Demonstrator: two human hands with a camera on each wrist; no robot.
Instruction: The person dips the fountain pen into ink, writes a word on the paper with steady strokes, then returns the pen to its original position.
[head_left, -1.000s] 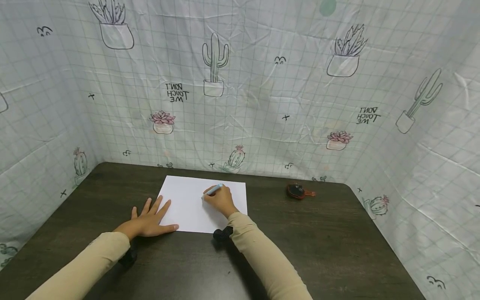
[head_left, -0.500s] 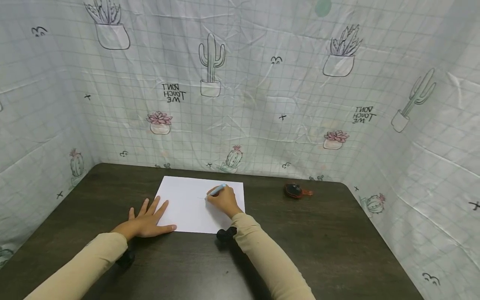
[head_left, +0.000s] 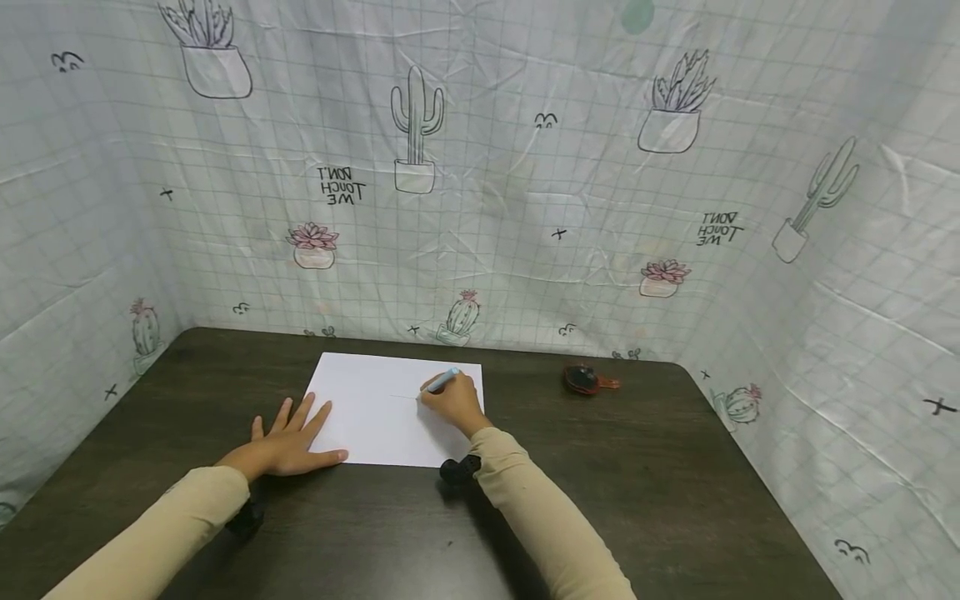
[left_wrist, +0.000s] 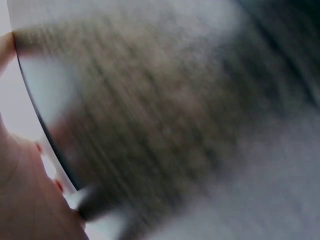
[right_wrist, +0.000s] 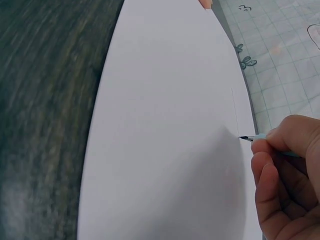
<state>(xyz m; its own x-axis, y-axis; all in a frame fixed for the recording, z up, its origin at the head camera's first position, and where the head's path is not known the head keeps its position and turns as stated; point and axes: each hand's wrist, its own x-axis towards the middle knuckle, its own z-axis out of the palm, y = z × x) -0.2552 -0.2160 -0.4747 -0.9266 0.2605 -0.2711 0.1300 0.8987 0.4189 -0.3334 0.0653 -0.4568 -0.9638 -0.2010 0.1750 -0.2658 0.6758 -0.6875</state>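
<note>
A sheet of white paper lies on the dark table. My right hand pinches a light blue pen over the right half of the sheet. In the right wrist view the pen's dark pointed tip meets the paper at the end of a thin straight line. My left hand rests with fingers spread over the sheet's left edge, fingertips and thumb on the paper. The left wrist view is mostly blurred tabletop, with part of the left hand at its left side.
A small dark oval object with a reddish-brown rim and short handle lies at the table's back right. Cloth printed with cacti hangs behind and at both sides. The dark wooden tabletop extends right of the paper.
My right hand has slid the pen rightward over the paper, and the thin line behind its tip has grown longer. The left hand keeps its place on the sheet. The head view has shifted slightly.
</note>
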